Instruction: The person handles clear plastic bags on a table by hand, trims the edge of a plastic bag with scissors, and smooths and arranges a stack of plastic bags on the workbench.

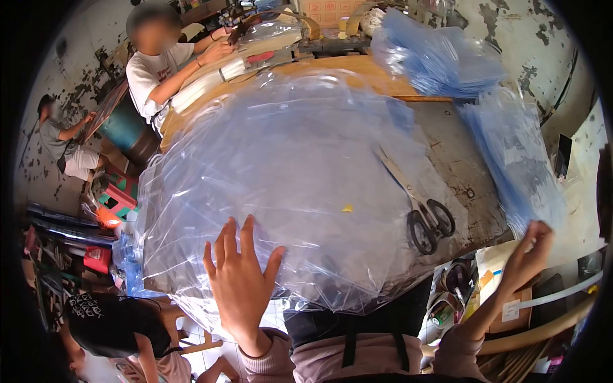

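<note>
My left hand lies open, fingers spread, on the near part of a broad pile of clear plastic sheets covering the table. At the right, my right hand is closed, thumb and fingers together at the near end of a stack of bluish plastic sheets; it appears to pinch the edge of a sheet. Scissors with black handles rest on the right side of the clear pile, blades pointing away from me. A small yellow scrap lies on or under the plastic.
Another stack of bluish plastic sits at the back right. One person works across the table; another sits at the far left. Someone in a black cap is close at my lower left. A cardboard box stands below my right hand.
</note>
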Demonstrator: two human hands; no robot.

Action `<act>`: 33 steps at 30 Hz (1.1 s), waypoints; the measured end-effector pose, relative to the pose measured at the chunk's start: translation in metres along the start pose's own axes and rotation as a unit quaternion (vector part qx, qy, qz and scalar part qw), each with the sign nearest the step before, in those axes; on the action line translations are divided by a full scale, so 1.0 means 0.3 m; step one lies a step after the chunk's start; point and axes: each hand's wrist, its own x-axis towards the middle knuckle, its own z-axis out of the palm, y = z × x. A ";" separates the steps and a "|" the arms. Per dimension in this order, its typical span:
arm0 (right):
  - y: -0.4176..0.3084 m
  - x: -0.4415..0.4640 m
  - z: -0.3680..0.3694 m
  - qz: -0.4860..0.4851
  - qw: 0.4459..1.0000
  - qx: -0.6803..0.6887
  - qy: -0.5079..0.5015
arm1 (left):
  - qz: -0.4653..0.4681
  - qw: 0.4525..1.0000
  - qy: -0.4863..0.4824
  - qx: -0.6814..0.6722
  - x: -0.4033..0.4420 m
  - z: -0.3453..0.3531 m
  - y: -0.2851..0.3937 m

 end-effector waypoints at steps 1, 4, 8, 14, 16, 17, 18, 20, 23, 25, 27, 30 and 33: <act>-0.086 -0.048 0.017 0.005 0.999 0.008 -0.040 | -0.002 1.000 -0.003 0.002 -0.006 -0.008 0.003; -0.223 -0.149 0.042 0.004 0.961 0.170 -0.219 | 0.016 1.000 -0.004 -0.005 -0.017 -0.033 0.010; -0.358 -0.116 0.086 -0.101 0.932 0.193 -0.289 | -0.035 0.986 0.070 -0.148 -0.045 -0.007 0.024; -0.317 -0.149 0.156 -0.072 0.926 0.117 -0.351 | -0.103 0.864 0.133 -0.475 -0.107 0.021 0.118; -0.327 -0.148 0.159 -0.055 0.927 0.124 -0.351 | -0.015 0.907 0.082 -0.414 -0.121 0.020 0.136; -0.329 -0.148 0.162 -0.058 0.932 0.123 -0.337 | 0.017 0.928 0.064 -0.366 -0.121 0.014 0.150; -0.328 -0.148 0.162 -0.061 0.937 0.122 -0.323 | 0.048 0.946 0.044 -0.318 -0.121 0.003 0.166; -0.325 -0.146 0.153 -0.060 0.933 0.119 -0.335 | 0.056 0.963 0.015 -0.265 -0.128 -0.009 0.202; -0.317 -0.149 0.148 -0.058 0.929 0.121 -0.346 | 0.076 0.982 -0.023 -0.171 -0.141 0.011 0.214; -0.310 -0.151 0.147 -0.056 0.928 0.122 -0.347 | 0.090 0.986 -0.034 -0.134 -0.150 0.024 0.220; -0.307 -0.153 0.148 -0.063 0.930 0.127 -0.340 | 0.087 0.993 -0.027 -0.077 -0.156 0.029 0.228; -0.312 -0.153 0.146 -0.032 0.926 0.137 -0.351 | 0.081 0.995 -0.040 -0.033 -0.160 0.026 0.237; -0.311 -0.155 0.150 -0.044 0.929 0.127 -0.345 | 0.058 0.996 -0.051 -0.046 -0.163 0.025 0.258</act>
